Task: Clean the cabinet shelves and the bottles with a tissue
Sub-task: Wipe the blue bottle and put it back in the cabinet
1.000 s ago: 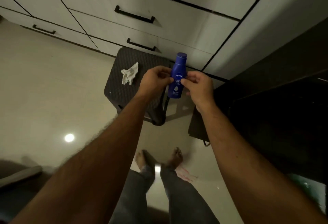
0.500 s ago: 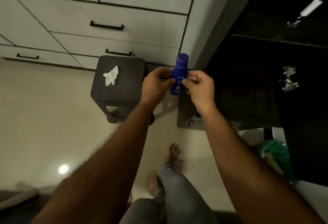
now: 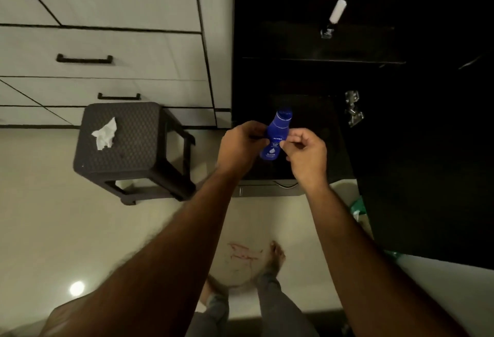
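Before the dark cabinet (image 3: 374, 122), left hand (image 3: 239, 147) and right hand (image 3: 307, 153) each grip the blue bottle (image 3: 276, 136), held upright. Left of the cabinet, the tissue (image 3: 105, 134) lies unused on the stool (image 3: 139, 149); shelf wiping looks undone.

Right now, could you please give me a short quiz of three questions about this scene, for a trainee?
1. True or false: the tissue lies on the stool.
2. What do the left hand and right hand hold? A) a blue bottle B) a cloth C) a drawer handle
3. Fill in: the bottle's cap points ____, toward the dark cabinet.

Key
1. True; neither hand touches it.
2. A; both hands grip its body.
3. Up.
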A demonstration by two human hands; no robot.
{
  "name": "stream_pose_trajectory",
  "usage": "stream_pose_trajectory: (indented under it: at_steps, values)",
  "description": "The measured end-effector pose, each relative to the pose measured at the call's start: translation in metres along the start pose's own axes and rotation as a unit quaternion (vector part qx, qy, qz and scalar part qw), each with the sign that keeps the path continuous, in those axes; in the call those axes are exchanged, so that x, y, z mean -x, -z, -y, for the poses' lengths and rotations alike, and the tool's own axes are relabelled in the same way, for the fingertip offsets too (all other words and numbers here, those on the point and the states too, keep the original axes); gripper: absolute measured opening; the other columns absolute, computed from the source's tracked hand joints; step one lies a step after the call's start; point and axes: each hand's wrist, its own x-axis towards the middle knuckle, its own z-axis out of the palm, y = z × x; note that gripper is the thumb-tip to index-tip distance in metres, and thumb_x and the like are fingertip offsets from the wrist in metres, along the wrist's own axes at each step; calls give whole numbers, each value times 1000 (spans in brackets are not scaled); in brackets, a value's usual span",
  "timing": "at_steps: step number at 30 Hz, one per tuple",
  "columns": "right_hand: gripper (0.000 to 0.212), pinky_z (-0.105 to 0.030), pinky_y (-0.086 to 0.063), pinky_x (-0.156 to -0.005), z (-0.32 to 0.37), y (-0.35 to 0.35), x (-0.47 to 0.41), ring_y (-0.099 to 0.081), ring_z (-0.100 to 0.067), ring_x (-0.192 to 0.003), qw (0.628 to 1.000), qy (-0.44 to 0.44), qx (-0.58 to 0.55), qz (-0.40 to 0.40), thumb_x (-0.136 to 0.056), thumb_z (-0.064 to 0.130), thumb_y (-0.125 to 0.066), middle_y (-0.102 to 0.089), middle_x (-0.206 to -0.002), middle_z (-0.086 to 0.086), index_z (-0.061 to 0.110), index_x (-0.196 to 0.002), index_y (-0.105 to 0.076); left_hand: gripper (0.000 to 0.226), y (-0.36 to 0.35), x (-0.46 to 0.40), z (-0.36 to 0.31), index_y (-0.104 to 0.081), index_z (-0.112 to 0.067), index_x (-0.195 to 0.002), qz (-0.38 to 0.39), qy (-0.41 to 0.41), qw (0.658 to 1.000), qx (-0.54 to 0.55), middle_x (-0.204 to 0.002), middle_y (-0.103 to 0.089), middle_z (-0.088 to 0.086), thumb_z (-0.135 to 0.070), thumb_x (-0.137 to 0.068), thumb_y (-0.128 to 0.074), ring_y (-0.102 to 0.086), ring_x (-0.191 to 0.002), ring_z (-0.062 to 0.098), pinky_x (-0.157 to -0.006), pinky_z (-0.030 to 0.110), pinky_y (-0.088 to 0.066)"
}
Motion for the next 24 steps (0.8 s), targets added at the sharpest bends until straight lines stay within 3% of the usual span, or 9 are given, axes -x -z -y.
stream_pose_trajectory:
  at_steps: [4, 6, 10, 16, 20, 24]
  values:
    - [26, -39, -58, -77, -31, 30, -31, -67, -8, -81, 1000, 11, 16, -10, -84, 4, -70, -70, -87, 11, 29, -92, -66, 30, -48, -22, -2, -62, -19, -119, -11, -23, 998, -54, -114, -68, -5, -20, -89, -65, -61, -99, 1, -86, 18, -49]
    - [25, -41, -58, -75, -43, 39, -50, -66, -7, -76, 999, 27, 33, -16, -83, 4, -70, -68, -83, 12, 28, -87, -65, 30, -67, -35, -1, -62, -18, -120, -21, -38, 997, -69, -115, -68, -3, -19, -90, -64, -59, -101, 0, -89, 20, -49]
    - [18, -40, -58, -75, -60, 43, -89, -67, -7, -82, 997, 52, 56, -23, -82, 7, -71, -70, -89, 7, 19, -94, -68, 32, -91, -67, 5, -61, -18, -122, -55, -39, 994, -89, -118, -67, -4, -20, -91, -64, -53, -99, -6, -79, 1, -37]
    - [22, -40, -59, -77, -74, 28, -160, -68, -5, -86, 995, 74, 40, -46, -82, 7, -71, -71, -93, 7, 23, -96, -67, 32, -109, -133, 18, -60, -16, -123, -90, -64, 990, -84, -120, -65, -2, -18, -91, -64, -51, -103, -5, -80, -5, -35]
    - [20, -35, -59, -78, -78, 17, -191, -67, -3, -88, 993, 82, 53, -68, -83, 8, -72, -70, -95, 8, 21, -98, -67, 34, -113, -169, 24, -58, -16, -126, -87, -63, 990, -93, -124, -62, -1, -19, -92, -62, -55, -110, 3, -84, 4, -38]
    - [20, -14, -54, -78, -76, 13, -213, -64, 3, -85, 988, 96, 88, -78, -84, 9, -71, -69, -96, 8, 14, -103, -69, 35, -117, -191, 29, -59, -16, -124, -92, -46, 993, -63, -121, -64, -2, -20, -90, -65, -55, -107, 0, -87, 6, -43]
